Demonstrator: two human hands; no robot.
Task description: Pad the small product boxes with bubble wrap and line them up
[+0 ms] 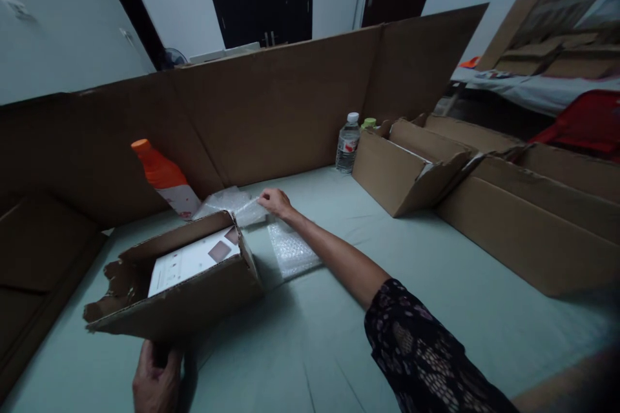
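Observation:
My right hand [275, 202] reaches forward over the table, thumb and fingers closed in a pinch on the edge of a clear bubble wrap sheet [245, 210]. Under my right forearm lies another piece of bubble wrap [290, 250], flat on the cloth. At the lower left, my left hand [157, 379] is at the near bottom edge of an open cardboard box [194, 313], its fingers curled against it and the tips partly hidden. Inside that box sits a white box [188, 261] with printed marks and two brownish squares. The cardboard's left end is torn and ragged.
Behind the wrap leans an orange and white bottle [162, 174]. A clear water bottle [347, 145] and a green cap [369, 122] stand beside open cardboard boxes [387, 174] at right. A tall cardboard panel [281, 103] borders the pale green cloth [349, 329]; more cardboard [43, 251] stands left.

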